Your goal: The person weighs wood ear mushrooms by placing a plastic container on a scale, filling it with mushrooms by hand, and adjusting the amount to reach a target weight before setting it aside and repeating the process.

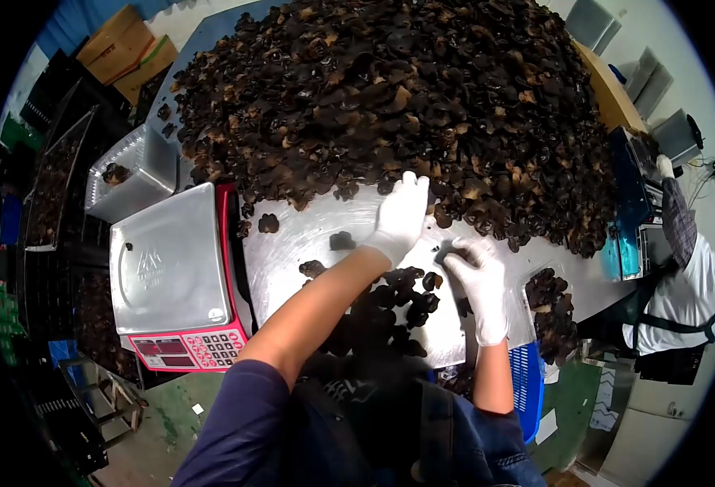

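A large heap of dark, curled, fungus-like pieces [406, 97] covers the back of the metal table [292, 243]. My left hand [403, 213], in a white glove, is at the heap's front edge with its fingers together; what they hold, if anything, is hidden. Nearer to me on the right, my gloved right hand [480, 284] has its thumb and fingers curled together, beside a small dark spot; its grip is too small to make out. Between my forearms lies a looser group of dark pieces [382, 312], partly over a pale sheet.
A red and silver scale [171, 260] stands at the left, with a clear plastic container [134, 174] behind it. More pieces [552, 312] lie right of my right hand, above a blue basket [528, 390]. A co-worker [682, 284] is at the far right. Cardboard boxes [122, 49] are back left.
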The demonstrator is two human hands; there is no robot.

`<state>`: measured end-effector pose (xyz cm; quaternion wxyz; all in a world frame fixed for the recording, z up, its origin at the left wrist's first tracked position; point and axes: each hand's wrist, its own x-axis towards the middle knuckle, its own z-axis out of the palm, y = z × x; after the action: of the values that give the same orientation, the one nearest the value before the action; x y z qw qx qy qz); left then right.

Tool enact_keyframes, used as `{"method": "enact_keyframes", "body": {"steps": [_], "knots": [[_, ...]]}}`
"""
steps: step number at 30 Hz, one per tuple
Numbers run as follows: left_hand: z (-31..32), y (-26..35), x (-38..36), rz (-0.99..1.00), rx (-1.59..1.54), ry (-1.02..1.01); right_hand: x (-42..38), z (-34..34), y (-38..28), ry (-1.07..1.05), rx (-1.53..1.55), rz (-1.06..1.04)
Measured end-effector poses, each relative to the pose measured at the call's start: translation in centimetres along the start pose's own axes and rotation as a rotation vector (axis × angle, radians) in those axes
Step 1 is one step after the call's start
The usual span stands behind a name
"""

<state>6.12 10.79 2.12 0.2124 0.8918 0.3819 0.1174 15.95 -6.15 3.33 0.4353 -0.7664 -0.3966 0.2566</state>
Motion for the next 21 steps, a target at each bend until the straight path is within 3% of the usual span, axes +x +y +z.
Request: {"method": "enact_keyframes", "body": {"steps": [1,2,3,5,6,9,10,11,13,15,17,18,19,20,21], "knots": [[0.5,-0.1,0.4,-0.061,-0.011,-0.028,-0.7,-0.4,-0.1,-0.086,-0.022,-0.083],[1.3,-0.6,0.1,-0.021,-0.089,0.102,-0.8,-0.8,-0.7,-0.077,0.011,-0.066],[1.9,-1.3,0.2,-0.017,-0.092,0.098,-0.9,-1.0,-1.0,-0.069,0.044,-0.050],[2.1,-2.2,0.6,-0.089,-0.669,0.110,1.7,-1.0,0.2,0.152,0.074,-0.054],[1.9,-2.3,0.8,0.058,-0.302,0.224,3.5,-1.1,0.4,0.218,-0.028,-0.078],[2.1,-3.3,1.3,0.106,-0.293,0.281,8.5,-0.5,0.1,0.355,-0.394,-0.205],[1.5,-3.2,1.1,0.080,-0.259,0.265,10.0,-0.2,0.7,0.301,-0.521,-0.158],[0.9,-3.1,0.9,0.084,-0.252,0.265,10.7,0.1,0.9,0.297,-0.610,-0.242],[-0.2,-2.9,-0.2,-0.019,-0.444,0.259,11.3,0.2,1.8,0.291,-0.628,-0.226],[-2.1,-2.8,-1.8,-0.047,-0.585,0.218,9.3,-0.4,1.4,0.364,-0.429,-0.290],[-4.0,-2.9,-3.9,0.045,-0.731,0.241,5.8,-1.3,0.5,0.246,-0.105,-0.197],[-4.4,-3.2,-4.9,0.039,-0.734,0.239,3.2,-2.3,-2.6,0.093,-0.131,-0.125],[-4.7,-3.6,-6.0,0.018,-0.523,0.023,2.2,-2.0,0.7,-0.053,0.007,-0.051],[-5.0,-3.7,-6.8,0.000,-0.309,-0.191,1.4,-2.3,0.0,-0.164,0.061,0.020],[-5.5,-3.7,-7.5,0.000,-0.309,-0.197,0.7,-2.5,-0.7,-0.272,0.117,0.092]]}}
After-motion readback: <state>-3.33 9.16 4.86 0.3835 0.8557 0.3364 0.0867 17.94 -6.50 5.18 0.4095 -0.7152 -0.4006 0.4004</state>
